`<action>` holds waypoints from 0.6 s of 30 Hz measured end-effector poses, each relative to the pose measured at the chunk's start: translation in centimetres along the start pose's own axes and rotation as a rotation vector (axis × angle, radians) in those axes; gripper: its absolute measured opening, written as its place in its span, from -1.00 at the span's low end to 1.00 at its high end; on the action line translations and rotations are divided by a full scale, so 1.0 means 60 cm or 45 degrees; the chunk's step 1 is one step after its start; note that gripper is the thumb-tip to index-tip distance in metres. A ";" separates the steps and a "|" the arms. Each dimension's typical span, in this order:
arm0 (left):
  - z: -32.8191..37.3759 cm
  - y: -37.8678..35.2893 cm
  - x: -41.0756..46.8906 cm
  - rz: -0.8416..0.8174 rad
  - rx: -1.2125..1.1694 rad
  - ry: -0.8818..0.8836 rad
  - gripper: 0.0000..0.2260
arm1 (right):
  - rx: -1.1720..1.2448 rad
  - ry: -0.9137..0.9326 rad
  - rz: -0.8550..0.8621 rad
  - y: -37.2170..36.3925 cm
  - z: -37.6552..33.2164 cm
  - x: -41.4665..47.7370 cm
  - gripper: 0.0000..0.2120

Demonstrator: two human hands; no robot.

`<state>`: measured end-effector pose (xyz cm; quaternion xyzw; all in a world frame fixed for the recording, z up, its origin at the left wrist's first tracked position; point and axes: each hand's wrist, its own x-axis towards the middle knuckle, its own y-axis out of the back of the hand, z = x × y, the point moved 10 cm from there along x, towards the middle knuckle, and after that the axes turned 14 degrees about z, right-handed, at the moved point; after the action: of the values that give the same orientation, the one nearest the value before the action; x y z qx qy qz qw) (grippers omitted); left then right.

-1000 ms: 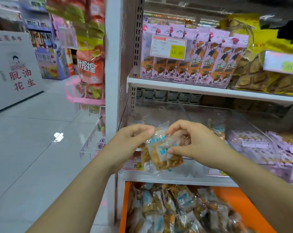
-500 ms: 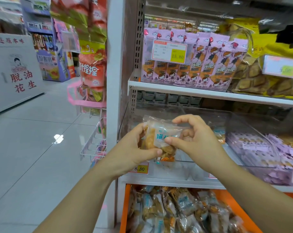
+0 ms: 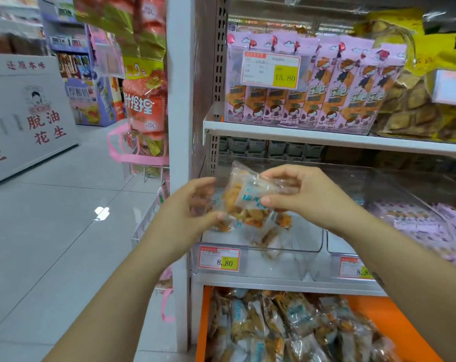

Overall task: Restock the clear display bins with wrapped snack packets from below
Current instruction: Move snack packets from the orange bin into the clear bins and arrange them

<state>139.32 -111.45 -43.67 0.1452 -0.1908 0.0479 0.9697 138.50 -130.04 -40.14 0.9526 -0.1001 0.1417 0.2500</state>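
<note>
Left hand (image 3: 187,207) and right hand (image 3: 307,194) grip a clear wrapped snack packet (image 3: 247,197) over a clear plastic bin (image 3: 287,254); pink snack packs (image 3: 339,95) shelved beyond.

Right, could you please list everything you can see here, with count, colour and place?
snack packet: one, clear with a blue-white label, held over the left bin
clear bins: at least two, middle shelf
loose packets: a few, orange-brown, inside the left bin
purple packets: many, right of the middle shelf
pink packs: a row, top shelf
yellow bags: count unclear, top shelf, right
price tags: at least three, white and yellow, on the pack and bin fronts
orange tray: one, bottom
stock packets: many, clear, in the tray
red bags: several, hanging at the shelf end
left hand: grips the packet's left edge
right hand: pinches the packet's right side
</note>
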 end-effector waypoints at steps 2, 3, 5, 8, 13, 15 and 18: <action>-0.020 0.029 0.011 0.115 0.160 0.033 -0.70 | -0.122 0.038 0.040 -0.012 0.025 0.027 -0.66; -0.031 0.033 0.012 0.105 0.254 0.042 -0.76 | -0.194 0.057 0.017 -0.029 0.041 0.035 -0.64; -0.049 0.023 0.010 0.014 0.426 0.030 -0.81 | -0.351 0.096 -0.061 -0.075 0.074 0.047 -0.62; -0.068 0.004 0.001 -0.105 0.576 0.027 -0.82 | -0.400 0.074 -0.164 -0.140 0.122 0.061 -0.59; -0.090 0.000 0.007 -0.150 0.658 0.061 -0.83 | -0.446 0.036 -0.165 -0.200 0.170 0.093 -0.58; -0.094 -0.001 0.008 -0.168 0.677 0.054 -0.87 | -0.470 0.063 -0.143 -0.214 0.176 0.100 -0.56; -0.097 -0.004 0.009 -0.182 0.692 0.046 -0.86 | -0.475 0.046 -0.091 -0.216 0.180 0.106 -0.54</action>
<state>141.93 -109.91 -48.68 0.4120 -0.1428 0.0314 0.8994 150.22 -125.20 -52.95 0.8900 -0.0863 0.1286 0.4289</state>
